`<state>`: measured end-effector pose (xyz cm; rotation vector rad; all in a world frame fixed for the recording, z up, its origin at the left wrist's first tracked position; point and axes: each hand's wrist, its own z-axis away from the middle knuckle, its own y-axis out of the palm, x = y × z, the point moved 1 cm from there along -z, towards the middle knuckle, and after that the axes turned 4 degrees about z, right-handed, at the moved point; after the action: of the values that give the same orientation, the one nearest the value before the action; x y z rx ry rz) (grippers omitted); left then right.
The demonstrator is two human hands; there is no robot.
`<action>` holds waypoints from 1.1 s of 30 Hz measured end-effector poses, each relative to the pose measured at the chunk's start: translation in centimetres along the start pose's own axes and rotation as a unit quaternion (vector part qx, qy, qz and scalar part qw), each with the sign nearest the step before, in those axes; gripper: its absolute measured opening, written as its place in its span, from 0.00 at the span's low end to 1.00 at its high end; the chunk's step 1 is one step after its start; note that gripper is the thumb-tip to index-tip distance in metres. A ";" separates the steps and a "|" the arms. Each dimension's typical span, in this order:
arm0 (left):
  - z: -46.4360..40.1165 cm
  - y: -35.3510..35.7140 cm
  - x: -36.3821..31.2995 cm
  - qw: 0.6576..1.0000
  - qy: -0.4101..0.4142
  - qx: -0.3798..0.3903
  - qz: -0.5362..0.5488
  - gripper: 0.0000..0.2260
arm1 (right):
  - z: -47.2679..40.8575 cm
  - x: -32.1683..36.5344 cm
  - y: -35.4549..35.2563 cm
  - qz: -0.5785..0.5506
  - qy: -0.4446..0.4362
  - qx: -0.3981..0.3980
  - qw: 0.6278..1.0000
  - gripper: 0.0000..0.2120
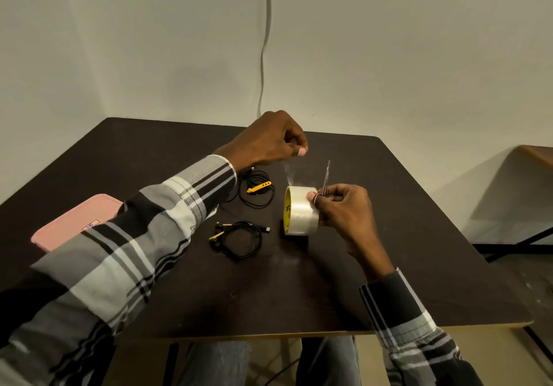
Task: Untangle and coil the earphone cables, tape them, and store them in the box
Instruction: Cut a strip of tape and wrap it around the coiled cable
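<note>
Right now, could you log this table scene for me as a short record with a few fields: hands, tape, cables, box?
left hand: left hand raised, pinching the pulled-out strip of clear tape
right hand: right hand holds small metal scissors, blades up, thumb against the clear tape roll with yellow core
tape roll: standing on edge on the dark brown table
cables: two coiled black earphone cables, far coil with yellow clip, near coil; tape on them not discernible
box: pink rectangular box, left, partly behind the sleeve
</note>
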<state>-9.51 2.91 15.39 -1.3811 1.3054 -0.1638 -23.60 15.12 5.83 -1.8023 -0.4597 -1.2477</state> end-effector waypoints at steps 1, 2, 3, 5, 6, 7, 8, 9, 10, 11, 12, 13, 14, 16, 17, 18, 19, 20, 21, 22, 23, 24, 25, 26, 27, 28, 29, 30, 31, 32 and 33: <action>-0.1 -0.1 0.0 1.000 0.003 0.009 0.005 0.04 | 0.1 0.2 -0.3 -0.020 0.009 0.022 1.000 0.07; -0.2 -0.2 0.1 1.000 0.005 0.018 0.014 0.04 | 0.2 0.4 -0.7 -0.035 0.014 0.042 0.998 0.08; -0.3 -0.3 0.1 0.999 0.009 0.027 0.022 0.05 | 0.3 0.6 -1.0 -0.043 0.017 0.056 0.997 0.10; -0.4 -0.4 0.1 0.999 0.015 0.037 0.030 0.07 | 0.2 0.7 -1.7 -0.045 0.011 0.069 0.997 0.13; -0.4 -0.4 0.1 0.999 0.017 0.039 0.031 0.08 | 0.1 0.7 -2.1 -0.043 0.005 0.069 0.997 0.15; -0.4 -0.4 0.2 0.998 0.018 0.042 0.032 0.07 | 0.0 0.7 -2.5 -0.037 0.002 0.069 0.997 0.16; -0.5 -0.4 0.2 0.998 0.020 0.044 0.033 0.07 | -0.1 0.8 -3.0 -0.028 -0.001 0.072 0.997 0.17; -0.5 -0.5 0.1 0.998 0.023 0.048 0.034 0.07 | -0.3 0.8 -3.5 -0.020 -0.004 0.078 0.997 0.19; -0.5 -0.5 0.1 0.998 0.026 0.051 0.034 0.06 | -0.5 1.0 -4.0 -0.008 -0.009 0.088 0.996 0.20; -0.6 -0.5 0.1 0.998 0.030 0.053 0.033 0.06 | -0.7 1.2 -4.5 0.008 -0.013 0.100 0.995 0.21; -0.6 -0.5 0.0 0.997 0.034 0.054 0.031 0.05 | -0.9 1.4 -5.0 0.027 -0.019 0.114 0.993 0.22; -0.6 -0.5 0.0 0.997 0.036 0.054 0.030 0.05 | -1.0 1.7 -5.5 0.047 -0.024 0.125 0.991 0.25; -0.6 -0.5 0.1 0.997 0.039 0.054 0.030 0.06 | -1.2 2.1 -6.0 0.066 -0.031 0.134 0.988 0.27; -0.6 -0.5 0.2 0.997 0.047 0.052 0.033 0.07 | -1.5 3.1 -7.0 0.107 -0.044 0.149 0.982 0.30; -0.6 -0.5 0.2 0.997 0.053 0.050 0.036 0.07 | -1.7 3.5 -7.5 0.130 -0.051 0.159 0.977 0.29; -0.6 -0.4 0.2 0.996 0.057 0.047 0.040 0.08 | -2.0 3.9 -7.9 0.154 -0.057 0.173 0.971 0.27; -0.5 -0.4 0.2 0.996 0.062 0.044 0.044 0.08 | -2.3 4.2 -8.3 0.178 -0.061 0.188 0.964 0.26; -0.5 -0.4 0.1 0.996 0.066 0.041 0.047 0.09 | -2.5 4.5 -8.6 0.199 -0.068 0.207 0.955 0.25; -0.5 -0.4 0.1 0.996 0.070 0.038 0.047 0.09 | -2.8 4.8 -8.8 0.218 -0.072 0.224 0.947 0.25; -0.5 -0.3 0.1 0.996 0.074 0.035 0.046 0.09 | -3.0 5.0 -8.9 0.234 -0.077 0.238 0.940 0.25; -0.5 -0.3 0.1 0.995 0.077 0.032 0.046 0.09 | -3.1 5.2 -8.9 0.246 -0.083 0.248 0.933 0.25; -0.5 -0.2 0.2 0.995 0.081 0.030 0.048 0.09 | -3.2 5.4 -8.8 0.253 -0.089 0.255 0.929 0.24; -0.5 -0.2 0.2 0.995 0.087 0.028 0.050 0.09 | -3.2 5.6 -8.7 0.256 -0.093 0.260 0.926 0.23; -0.4 -0.2 0.2 0.994 0.092 0.027 0.050 0.08 | -3.3 5.8 -8.7 0.256 -0.097 0.263 0.925 0.21; -0.4 -0.1 0.2 0.994 0.099 0.026 0.048 0.08 | -3.4 6.0 -8.6 0.257 -0.100 0.267 0.923 0.20; -0.4 -0.1 0.2 0.993 0.105 0.026 0.043 0.08 | -3.5 6.1 -8.5 0.258 -0.103 0.271 0.922 0.20; -0.5 0.0 0.2 0.993 0.111 0.027 0.039 0.08 | -3.5 6.2 -8.4 0.259 -0.106 0.276 0.920 0.20; -0.5 0.0 0.2 0.992 0.117 0.028 0.035 0.08 | -3.6 6.3 -8.4 0.262 -0.110 0.280 0.917 0.20; -0.5 0.1 0.3 0.992 0.120 0.028 0.034 0.08 | -3.7 6.5 -8.3 0.267 -0.114 0.282 0.915 0.20; -0.5 0.1 0.3 0.992 0.122 0.028 0.034 0.08 | -3.8 6.6 -8.2 0.271 -0.119 0.282 0.913 0.20; -0.6 0.1 0.3 0.991 0.123 0.028 0.035 0.07 | -3.9 6.8 -8.2 0.275 -0.122 0.281 0.911 0.20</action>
<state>-9.88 2.36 15.30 -1.2950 1.5390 -0.3281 -28.66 15.29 15.96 -1.4381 -0.3615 -0.4347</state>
